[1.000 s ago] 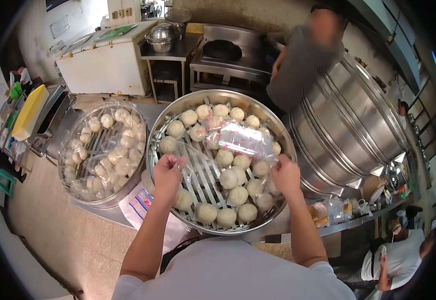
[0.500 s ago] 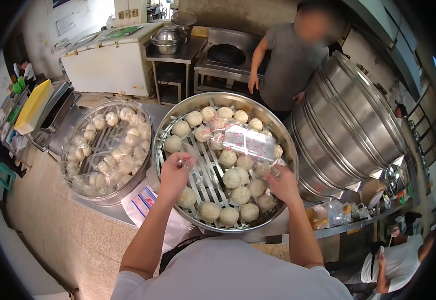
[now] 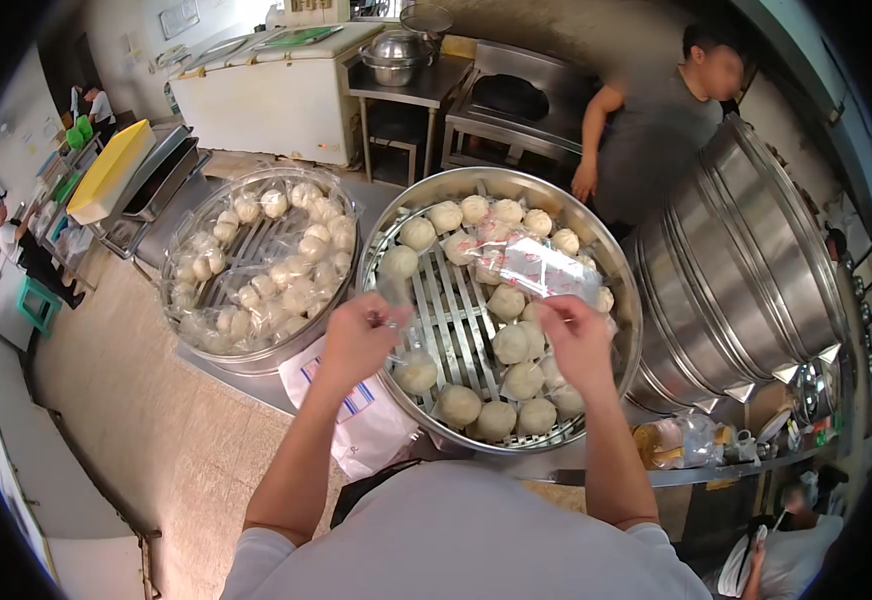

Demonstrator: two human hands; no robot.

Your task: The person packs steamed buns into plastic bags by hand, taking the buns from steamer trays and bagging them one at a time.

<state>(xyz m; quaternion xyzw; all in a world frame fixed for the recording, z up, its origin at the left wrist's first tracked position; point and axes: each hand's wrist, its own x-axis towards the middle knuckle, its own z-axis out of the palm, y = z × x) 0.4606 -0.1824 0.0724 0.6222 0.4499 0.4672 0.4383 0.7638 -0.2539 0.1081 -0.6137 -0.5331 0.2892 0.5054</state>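
Note:
A round metal steamer tray (image 3: 624,372) in front of me holds several pale buns (image 3: 458,405) on slats. Clear plastic bags printed in red (image 3: 546,268) lie over the buns at its upper right. My left hand (image 3: 366,338) is at the tray's left rim, its fingers pinched on thin clear plastic. Over the right side of the buns, my right hand (image 3: 578,335) is closed, fingertips together; what it grips, if anything, is hidden. To the left stands a second round tray (image 3: 274,357) with several bagged buns (image 3: 291,272).
Tall stacked metal steamers (image 3: 741,270) stand at the right, with a person in grey (image 3: 656,150) behind. A white printed bag (image 3: 361,425) lies below the trays. Bottles (image 3: 691,440) are at the lower right, a yellow container (image 3: 111,172) at the left.
The view has shifted, so the trays appear further right. My right hand has moved inward over the buns. The person in grey has turned their head to the right.

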